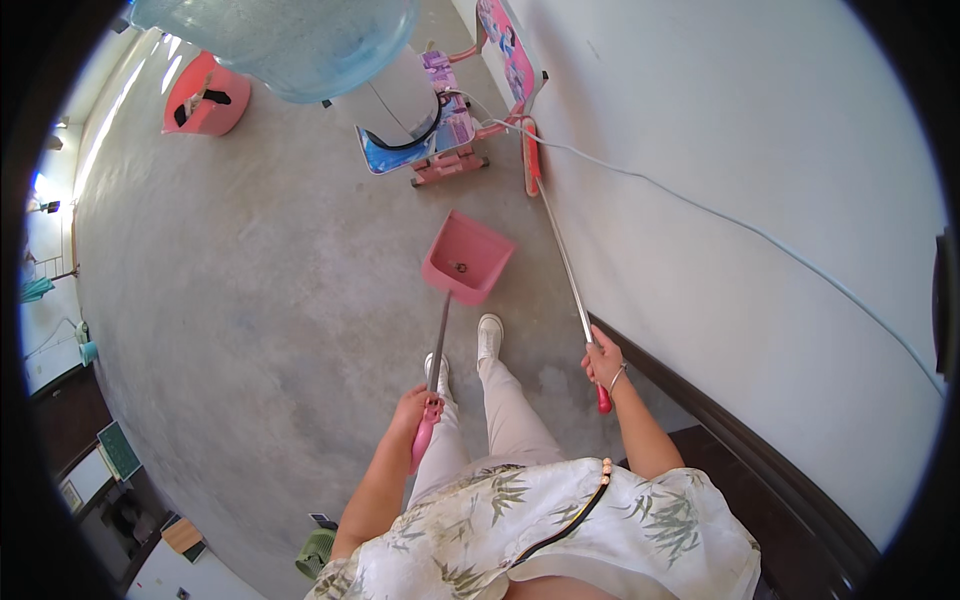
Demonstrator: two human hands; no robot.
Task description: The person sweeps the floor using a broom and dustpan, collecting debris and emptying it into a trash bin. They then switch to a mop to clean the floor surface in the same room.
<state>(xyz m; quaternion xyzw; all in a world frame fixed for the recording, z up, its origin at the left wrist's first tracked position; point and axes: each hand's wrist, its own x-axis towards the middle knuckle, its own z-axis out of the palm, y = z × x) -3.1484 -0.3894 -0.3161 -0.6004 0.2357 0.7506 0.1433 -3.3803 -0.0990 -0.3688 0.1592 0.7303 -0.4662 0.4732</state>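
Note:
My left hand (416, 412) is closed around the pink handle of a long-handled dustpan (478, 249). The pink pan rests on the floor ahead of my feet, with a small dark clump of debris (459, 267) inside. In my right hand (603, 362) is the metal shaft of a broom (562, 240), gripped just above its red end. The broom's red head reaches away along the wall, beside the small printed chair. Its bristles are hard to make out from above.
A pink-framed printed chair (516, 45) and a low printed stand under a water dispenser (395, 95) with a big blue bottle (300, 40) stand ahead. A white cable (690, 203) crosses in front of the right wall. A pink bin (222, 103) sits far left.

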